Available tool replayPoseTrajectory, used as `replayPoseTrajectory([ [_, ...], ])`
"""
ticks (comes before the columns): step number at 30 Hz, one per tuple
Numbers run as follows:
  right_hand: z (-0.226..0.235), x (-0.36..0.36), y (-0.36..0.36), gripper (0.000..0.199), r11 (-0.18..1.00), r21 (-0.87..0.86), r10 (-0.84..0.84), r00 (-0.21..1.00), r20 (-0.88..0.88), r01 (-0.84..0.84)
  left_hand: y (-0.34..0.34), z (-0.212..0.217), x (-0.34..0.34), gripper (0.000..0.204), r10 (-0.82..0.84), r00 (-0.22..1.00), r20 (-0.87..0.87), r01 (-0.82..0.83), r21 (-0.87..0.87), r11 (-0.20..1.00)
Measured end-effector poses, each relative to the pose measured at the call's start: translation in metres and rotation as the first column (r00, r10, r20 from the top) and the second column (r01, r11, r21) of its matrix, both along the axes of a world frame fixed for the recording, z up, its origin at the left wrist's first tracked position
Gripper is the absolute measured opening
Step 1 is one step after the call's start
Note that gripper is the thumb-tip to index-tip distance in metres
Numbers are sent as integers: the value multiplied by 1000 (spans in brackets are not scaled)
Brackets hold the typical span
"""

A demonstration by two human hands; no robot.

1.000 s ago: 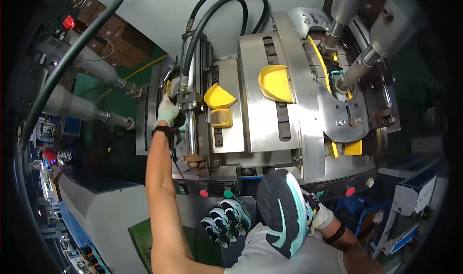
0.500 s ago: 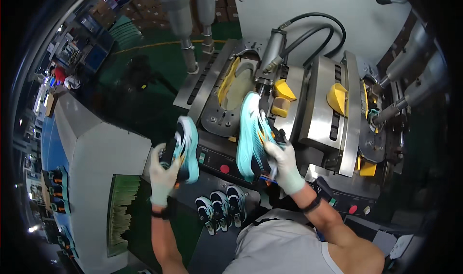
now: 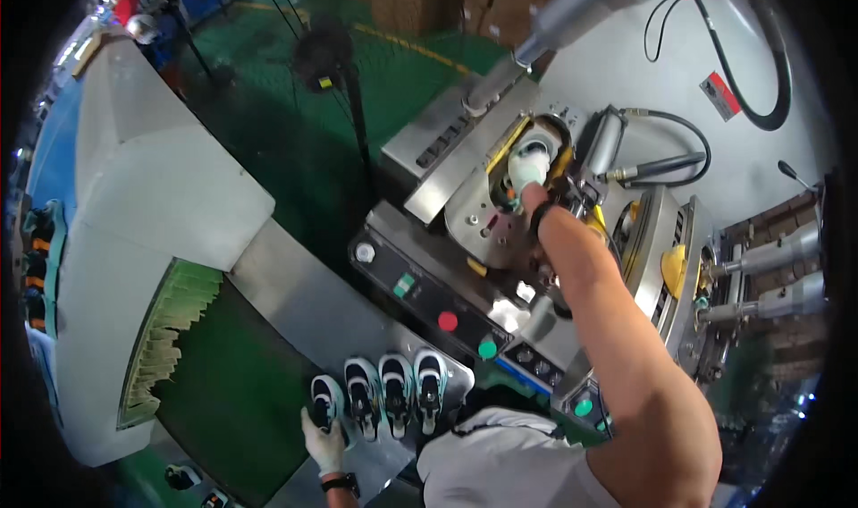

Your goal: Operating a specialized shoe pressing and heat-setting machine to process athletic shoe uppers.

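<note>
My left hand (image 3: 323, 443), in a white glove, grips the heel end of the leftmost shoe (image 3: 329, 399) in a row of several small black, white and teal shoes (image 3: 396, 390). The row stands on a steel shelf (image 3: 295, 316) in front of me. My right arm reaches up and away into the left station of the press machine (image 3: 465, 200). There my gloved right hand (image 3: 527, 167) sits inside the yellow-rimmed cavity, closed on a shoe (image 3: 510, 201) of which only a teal edge shows under the hand.
A black control panel (image 3: 420, 298) with a red button (image 3: 448, 320) and green buttons lies between shelf and press. A green conveyor belt (image 3: 237, 396) runs under a white hood (image 3: 152, 195) at left. A fan on a stand (image 3: 323, 52) stands behind. Yellow moulds (image 3: 672, 268) and hoses are at right.
Half a second ago each hand held a teal-soled shoe in the air. My left hand has dropped to the shoe row and my right hand has reached into the press cavity.
</note>
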State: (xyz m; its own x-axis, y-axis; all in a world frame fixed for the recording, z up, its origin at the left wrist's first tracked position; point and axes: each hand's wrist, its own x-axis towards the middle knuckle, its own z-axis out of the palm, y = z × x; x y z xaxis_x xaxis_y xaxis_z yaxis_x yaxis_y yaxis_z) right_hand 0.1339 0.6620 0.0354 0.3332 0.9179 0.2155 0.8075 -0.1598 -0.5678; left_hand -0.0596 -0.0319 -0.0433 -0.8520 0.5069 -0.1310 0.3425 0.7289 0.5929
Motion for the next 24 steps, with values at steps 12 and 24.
replayPoseTrajectory([
  [12,111,224,98,33,477,-89,864,485,-134,-875,24,-98,66,82,12,948,318,-103,274,956],
  [24,-42,125,-425,102,483,-569,796,62,602,-666,-49,-89,96,68,83,941,327,-182,285,941],
])
